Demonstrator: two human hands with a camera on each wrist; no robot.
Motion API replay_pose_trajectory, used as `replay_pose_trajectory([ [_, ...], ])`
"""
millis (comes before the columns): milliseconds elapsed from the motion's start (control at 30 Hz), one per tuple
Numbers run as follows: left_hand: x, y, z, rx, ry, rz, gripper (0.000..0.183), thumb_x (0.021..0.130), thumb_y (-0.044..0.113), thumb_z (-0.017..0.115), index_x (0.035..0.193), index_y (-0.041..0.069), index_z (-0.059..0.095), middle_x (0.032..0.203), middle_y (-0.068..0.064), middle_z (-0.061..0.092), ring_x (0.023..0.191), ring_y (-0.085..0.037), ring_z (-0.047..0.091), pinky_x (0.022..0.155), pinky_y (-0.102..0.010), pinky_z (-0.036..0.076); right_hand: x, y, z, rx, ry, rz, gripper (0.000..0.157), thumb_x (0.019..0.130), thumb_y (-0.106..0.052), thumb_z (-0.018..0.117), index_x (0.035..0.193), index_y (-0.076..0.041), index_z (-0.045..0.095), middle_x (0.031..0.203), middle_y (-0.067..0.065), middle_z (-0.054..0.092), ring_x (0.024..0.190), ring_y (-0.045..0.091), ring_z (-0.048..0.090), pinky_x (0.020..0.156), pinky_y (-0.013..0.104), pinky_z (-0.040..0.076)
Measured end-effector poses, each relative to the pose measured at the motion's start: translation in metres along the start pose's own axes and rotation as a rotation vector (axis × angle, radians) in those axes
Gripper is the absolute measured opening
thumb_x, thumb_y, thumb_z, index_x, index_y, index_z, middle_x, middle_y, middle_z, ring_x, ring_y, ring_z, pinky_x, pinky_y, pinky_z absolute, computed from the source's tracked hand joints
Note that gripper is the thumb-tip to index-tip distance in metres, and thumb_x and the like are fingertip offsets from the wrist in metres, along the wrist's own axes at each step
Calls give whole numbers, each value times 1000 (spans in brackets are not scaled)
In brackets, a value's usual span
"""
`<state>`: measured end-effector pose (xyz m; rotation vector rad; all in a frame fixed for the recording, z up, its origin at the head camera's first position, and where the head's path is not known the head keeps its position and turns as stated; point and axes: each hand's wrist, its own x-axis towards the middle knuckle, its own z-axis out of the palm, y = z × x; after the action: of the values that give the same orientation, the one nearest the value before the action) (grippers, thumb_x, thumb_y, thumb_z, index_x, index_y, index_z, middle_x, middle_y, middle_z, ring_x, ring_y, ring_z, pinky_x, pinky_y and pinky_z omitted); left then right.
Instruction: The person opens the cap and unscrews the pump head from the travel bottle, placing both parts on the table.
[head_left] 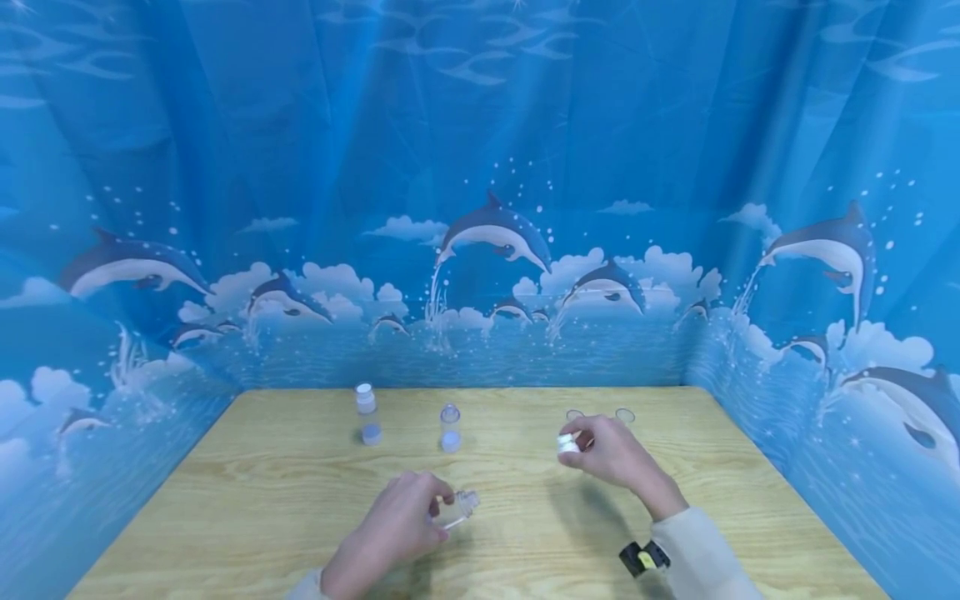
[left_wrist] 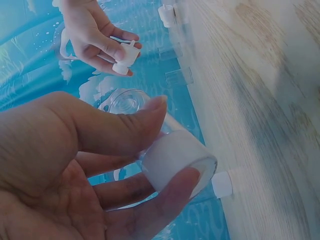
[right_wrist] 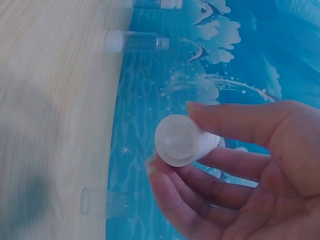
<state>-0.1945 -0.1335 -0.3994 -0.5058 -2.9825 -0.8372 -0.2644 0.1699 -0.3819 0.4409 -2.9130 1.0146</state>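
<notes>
My left hand [head_left: 397,521] holds a clear bottle [head_left: 467,503] with a white base [left_wrist: 175,157], thumb and fingers around its lower part. The bottle's bare neck tilts up and to the right in the head view. Above the table at the right, my right hand [head_left: 611,452] pinches a white pump head [right_wrist: 177,141] between thumb and fingertips. Its round underside, with a hollow, faces the right wrist camera. The left wrist view shows a small nozzle on the pump head [left_wrist: 128,55]. The two hands are well apart.
At the back left stands a clear bottle with a white top [head_left: 365,414]. An open clear bottle [head_left: 450,429] stands right of it. Two clear caps, one [head_left: 625,414] by the right hand, stand at the back right. Another white piece [left_wrist: 167,16] shows beyond them. A dolphin-print curtain [head_left: 480,167] surrounds the table.
</notes>
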Motion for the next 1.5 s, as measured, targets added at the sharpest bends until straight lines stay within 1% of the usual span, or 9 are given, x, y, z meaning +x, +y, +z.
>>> replay_pose_trajectory([
  [167, 0, 1, 0, 2, -8, -4, 38, 69, 6, 88, 106, 10, 78, 89, -8, 75, 75, -15, 65, 67, -37, 59, 3, 7, 0, 0, -2, 43, 35, 84, -12, 82, 117, -3, 74, 90, 5, 72, 81, 15, 64, 66, 28, 56],
  [300, 0, 1, -1, 3, -15, -14, 38, 69, 6, 88, 106, 10, 77, 89, -7, 75, 76, -15, 65, 67, -36, 59, 5, 12, -1, -1, 0, 74, 38, 84, -11, 81, 119, 0, 72, 93, 7, 71, 81, 16, 63, 67, 29, 56],
  [533, 1, 0, -1, 6, -14, -10, 38, 69, 6, 88, 106, 10, 77, 89, -7, 75, 76, -14, 64, 67, -34, 59, 7, 20, -2, -2, -2, 92, 39, 85, -10, 79, 120, 4, 71, 91, 7, 70, 79, 16, 61, 65, 28, 53],
  [700, 1, -1, -1, 4, -9, 0, 39, 69, 5, 88, 106, 10, 77, 90, -8, 75, 76, -15, 65, 67, -36, 59, 8, 22, -1, 6, -8, 95, 37, 86, -10, 79, 120, 1, 70, 91, 8, 69, 79, 17, 63, 64, 30, 54],
  [933, 1, -1, -1, 7, -9, 2, 39, 69, 5, 88, 105, 10, 78, 89, -8, 75, 75, -15, 65, 67, -36, 59, 9, 27, 4, 20, -12, 111, 22, 86, -9, 78, 106, -6, 69, 88, 7, 68, 75, 17, 63, 64, 30, 55],
  [1033, 1, -1, -1, 6, -10, 2, 39, 69, 5, 88, 106, 10, 78, 89, -8, 75, 75, -15, 65, 67, -36, 59, 10, 30, 7, 10, -10, 105, 21, 86, -8, 78, 104, -6, 69, 87, 7, 68, 74, 17, 62, 63, 30, 55],
  [1233, 2, -1, -1, 7, -15, 4, 38, 69, 5, 88, 105, 9, 78, 88, -7, 75, 74, -15, 64, 66, -35, 59, 14, 35, 14, -24, -3, 120, 20, 85, -8, 78, 103, -5, 70, 85, 7, 68, 72, 17, 62, 62, 30, 54],
  [1500, 3, 0, 0, 10, -24, -9, 39, 68, 4, 88, 105, 8, 78, 87, -6, 74, 72, -13, 62, 63, -30, 56, 17, 36, 18, -69, -5, 147, 23, 86, -10, 76, 108, -3, 71, 88, 8, 69, 76, 17, 62, 65, 31, 55],
])
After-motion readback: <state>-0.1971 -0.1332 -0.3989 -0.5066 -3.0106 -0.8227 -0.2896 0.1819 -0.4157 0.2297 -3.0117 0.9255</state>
